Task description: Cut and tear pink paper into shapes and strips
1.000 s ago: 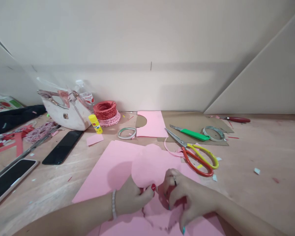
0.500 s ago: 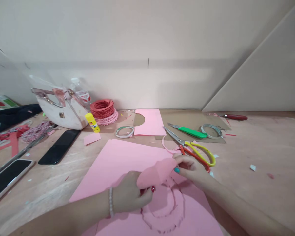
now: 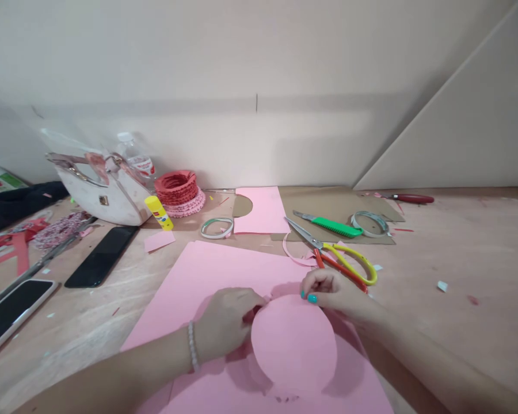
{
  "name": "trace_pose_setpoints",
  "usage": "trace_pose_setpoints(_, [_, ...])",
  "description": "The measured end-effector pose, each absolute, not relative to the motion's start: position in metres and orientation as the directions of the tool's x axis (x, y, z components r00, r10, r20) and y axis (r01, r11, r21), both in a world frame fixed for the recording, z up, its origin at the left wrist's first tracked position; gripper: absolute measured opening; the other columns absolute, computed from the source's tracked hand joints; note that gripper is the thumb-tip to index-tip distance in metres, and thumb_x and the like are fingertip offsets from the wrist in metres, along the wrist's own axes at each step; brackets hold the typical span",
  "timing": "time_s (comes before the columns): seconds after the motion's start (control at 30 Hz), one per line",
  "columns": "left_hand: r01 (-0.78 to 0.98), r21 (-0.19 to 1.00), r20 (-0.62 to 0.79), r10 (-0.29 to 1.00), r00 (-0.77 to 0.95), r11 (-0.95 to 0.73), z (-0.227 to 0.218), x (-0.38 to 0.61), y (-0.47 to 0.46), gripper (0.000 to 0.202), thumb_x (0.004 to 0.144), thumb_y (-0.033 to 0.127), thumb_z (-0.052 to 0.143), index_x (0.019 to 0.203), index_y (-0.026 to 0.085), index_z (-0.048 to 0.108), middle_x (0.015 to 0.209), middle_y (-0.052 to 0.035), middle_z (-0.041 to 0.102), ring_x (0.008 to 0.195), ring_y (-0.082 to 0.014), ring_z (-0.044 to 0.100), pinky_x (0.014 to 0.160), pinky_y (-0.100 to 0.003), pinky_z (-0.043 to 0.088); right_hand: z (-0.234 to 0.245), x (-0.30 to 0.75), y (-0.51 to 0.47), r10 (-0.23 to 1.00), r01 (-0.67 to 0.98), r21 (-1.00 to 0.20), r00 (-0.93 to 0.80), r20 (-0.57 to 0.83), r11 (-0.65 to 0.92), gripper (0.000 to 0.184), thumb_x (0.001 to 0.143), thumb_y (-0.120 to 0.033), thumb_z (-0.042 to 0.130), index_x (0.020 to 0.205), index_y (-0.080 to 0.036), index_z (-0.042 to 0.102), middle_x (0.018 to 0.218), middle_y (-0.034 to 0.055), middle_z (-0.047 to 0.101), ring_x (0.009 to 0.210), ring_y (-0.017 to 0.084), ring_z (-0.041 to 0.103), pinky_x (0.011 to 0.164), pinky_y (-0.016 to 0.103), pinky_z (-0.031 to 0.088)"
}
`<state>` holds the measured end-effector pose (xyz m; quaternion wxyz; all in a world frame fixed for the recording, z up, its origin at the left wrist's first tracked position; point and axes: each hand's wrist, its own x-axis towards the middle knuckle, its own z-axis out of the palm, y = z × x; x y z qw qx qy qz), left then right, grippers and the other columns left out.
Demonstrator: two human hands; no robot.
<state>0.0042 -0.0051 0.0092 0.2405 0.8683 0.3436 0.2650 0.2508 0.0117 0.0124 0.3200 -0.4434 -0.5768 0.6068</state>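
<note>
1. As the right hand (image 3: 328, 293) pinches with thumb and forefinger closed together, it grips the upper right edge of a pink paper disc (image 3: 293, 342).
2. Left hand (image 3: 227, 322), bead bracelet (image 3: 193, 346) at the wrist: fingers curled beside the disc's upper left edge; cannot tell whether they grip it, fingertips being hidden.
3. Disc: one, pale pink, held over large pink sheets (image 3: 190, 287), its shadow falling on them.
4. Scissors (image 3: 317, 245): one pair, red and yellow handles, just beyond the right hand.
5. Utility knife (image 3: 336, 226): green handle, lying on brown cardboard (image 3: 323, 198).
6. Notched pink sheet (image 3: 265, 210): left of the knife, by the wall.
7. Glue stick (image 3: 159, 213): yellow, near stacked red paper rings (image 3: 176, 198).
8. Handbag (image 3: 112, 198): white, beside a clear bottle (image 3: 133, 155).
9. Black phone (image 3: 101, 257): face up, before the handbag.
</note>
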Motion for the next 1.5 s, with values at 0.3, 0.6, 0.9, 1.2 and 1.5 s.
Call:
trace_pose_setpoints(0.3, [0.444,0.822,0.112,0.866,0.487,-0.356,0.017,0.003,0.002,0.019,0.083,0.016,0.044,0.083,0.016,0.063,0.082,-0.0029,0.066,0.076,-0.0133,0.057,0.07,-0.022,0.042,0.01,0.259,0.018,0.822,0.383,-0.901,-0.431,-0.371,-0.205,0.027,0.069,-0.039,0.067,0.083,-0.015,0.065,0.058,-0.0032,0.054,0.042,0.005,0.043,0.035,0.017,0.03])
trace_pose_setpoints(0.6, [0.357,0.922,-0.057,0.86,0.507,-0.15,0.019,0.006,0.004,0.015,0.076,0.018,0.053,0.075,0.011,0.067,0.067,-0.003,0.063,0.058,-0.0095,0.05,0.053,-0.018,0.038,0.02,0.25,0.012,0.791,0.454,-0.86,-0.427,-0.437,-0.23,0.022,0.071,-0.037,0.061,0.072,-0.016,0.062,0.047,-0.0054,0.047,0.036,0.006,0.042,0.03,0.016,0.027])
trace_pose_setpoints(0.9, [0.394,0.902,-0.199,0.643,0.74,-0.175,0.029,-0.006,0.015,0.025,0.074,0.025,0.063,0.096,0.016,0.054,0.064,0.0046,0.058,0.052,-0.006,0.045,0.05,-0.015,0.036,0.019,0.239,0.005,0.861,0.502,-0.865,-0.428,-0.276,-0.028,0.02,0.076,-0.036,0.058,0.075,-0.017,0.066,0.062,-0.0005,0.058,0.054,0.01,0.047,0.048,0.022,0.037])
trace_pose_setpoints(1.2, [0.417,0.867,-0.174,0.62,0.765,-0.271,0.028,-0.01,0.02,0.017,0.077,0.02,0.059,0.092,0.015,0.055,0.063,0.0049,0.055,0.055,-0.0055,0.047,0.053,-0.014,0.037,0.022,0.233,0.002,0.888,0.506,-0.862,-0.411,-0.204,0.036,0.023,0.076,-0.037,0.057,0.085,-0.018,0.066,0.077,0.0039,0.065,0.067,0.015,0.056,0.059,0.026,0.044])
trace_pose_setpoints(1.5, [0.518,0.79,-0.23,0.625,0.746,-0.329,0.038,-0.01,0.018,0.013,0.077,0.022,0.06,0.089,0.017,0.057,0.065,0.0045,0.057,0.057,-0.006,0.05,0.055,-0.014,0.038,0.02,0.24,0.003,0.848,0.516,-0.853,-0.485,-0.213,0.081,0.021,0.075,-0.028,0.055,0.093,-0.019,0.064,0.077,0.002,0.061,0.065,0.013,0.053,0.057,0.025,0.043])
